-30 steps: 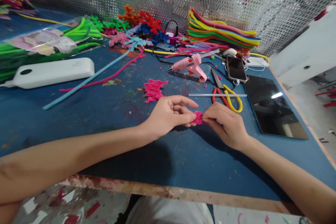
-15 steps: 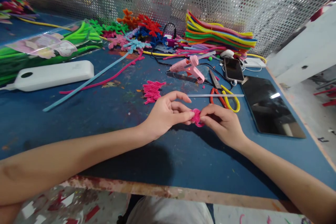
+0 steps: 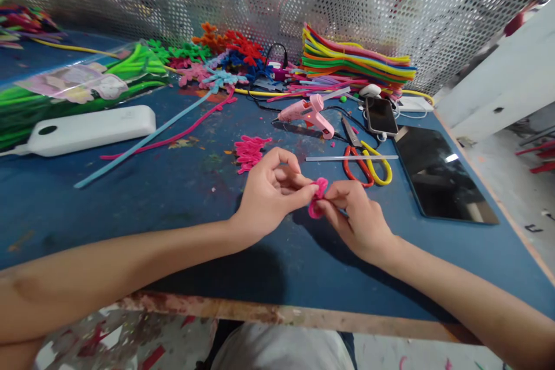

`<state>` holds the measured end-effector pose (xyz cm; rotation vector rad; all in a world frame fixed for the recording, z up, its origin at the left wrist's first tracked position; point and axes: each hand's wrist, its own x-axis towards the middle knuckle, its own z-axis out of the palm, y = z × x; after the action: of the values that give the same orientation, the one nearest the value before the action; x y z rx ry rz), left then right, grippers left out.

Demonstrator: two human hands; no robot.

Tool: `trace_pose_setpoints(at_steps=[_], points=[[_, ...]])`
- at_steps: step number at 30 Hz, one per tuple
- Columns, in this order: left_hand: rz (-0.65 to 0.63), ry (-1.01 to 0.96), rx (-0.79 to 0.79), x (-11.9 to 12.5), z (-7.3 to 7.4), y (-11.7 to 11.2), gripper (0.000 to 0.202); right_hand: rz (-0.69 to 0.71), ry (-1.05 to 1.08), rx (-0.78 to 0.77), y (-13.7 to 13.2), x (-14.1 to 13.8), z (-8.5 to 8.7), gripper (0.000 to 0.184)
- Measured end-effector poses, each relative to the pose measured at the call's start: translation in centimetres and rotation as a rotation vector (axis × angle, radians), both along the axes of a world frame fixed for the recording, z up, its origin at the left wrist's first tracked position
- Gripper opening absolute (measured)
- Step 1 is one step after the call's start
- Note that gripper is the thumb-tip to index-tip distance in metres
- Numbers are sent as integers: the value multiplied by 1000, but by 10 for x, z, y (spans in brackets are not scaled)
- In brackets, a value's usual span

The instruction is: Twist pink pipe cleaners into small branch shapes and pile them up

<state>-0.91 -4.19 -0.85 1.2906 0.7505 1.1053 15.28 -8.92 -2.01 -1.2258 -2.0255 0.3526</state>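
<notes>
A small looped piece of bright pink pipe cleaner (image 3: 319,191) is held between both hands above the blue table (image 3: 182,266). My left hand (image 3: 273,191) pinches it from the left between thumb and fingers, its index finger arched above. From the right, my right hand (image 3: 358,214) pinches it with thumb and index finger. The fingertips cover part of the piece. Beyond my left hand lies a small pile of bent pink pipe cleaner pieces (image 3: 250,152). A clear glue stick (image 3: 351,158) lies across the red and yellow handled scissors (image 3: 366,165) past my right hand.
Behind the hands rests a pink glue gun (image 3: 306,114). A tablet (image 3: 446,173) and a phone (image 3: 380,115) lie at right. Pipe cleaner bundles (image 3: 355,60), flower shapes (image 3: 223,77) and a white device (image 3: 93,130) line the back and left. Perforated metal (image 3: 269,0) closes the far side.
The pink piece has turned more upright, with loops now showing above and below my fingertips. My right hand has shifted slightly left and down. The view has moved a little.
</notes>
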Motion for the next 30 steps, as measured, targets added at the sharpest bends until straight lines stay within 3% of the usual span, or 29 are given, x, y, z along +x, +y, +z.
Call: trace_pose_setpoints(at_steps=[3,6,9,13,16,23,27,30], points=[[5,47,59,0,-2,-2,31,34,127,-156,-5,-7,-2,11],[13,65,76,0,-5,-1,30,-6,159,-181,-4,-7,-3,13],[8,77,64,0,-6,1,30,-30,76,-85,1,-2,-1,13],[-21,143,72,-1,-6,3,29,-19,-103,191,6,5,5,11],[-68,188,94,-2,-7,3,29,0,-124,244,7,7,7,12],[-100,283,134,-2,-12,6,28,45,-172,189,6,9,7,14],[-131,303,157,-3,-12,6,24,72,-204,-2,7,7,14,11],[-175,273,151,-1,-12,4,20,54,-81,-137,7,6,18,8]])
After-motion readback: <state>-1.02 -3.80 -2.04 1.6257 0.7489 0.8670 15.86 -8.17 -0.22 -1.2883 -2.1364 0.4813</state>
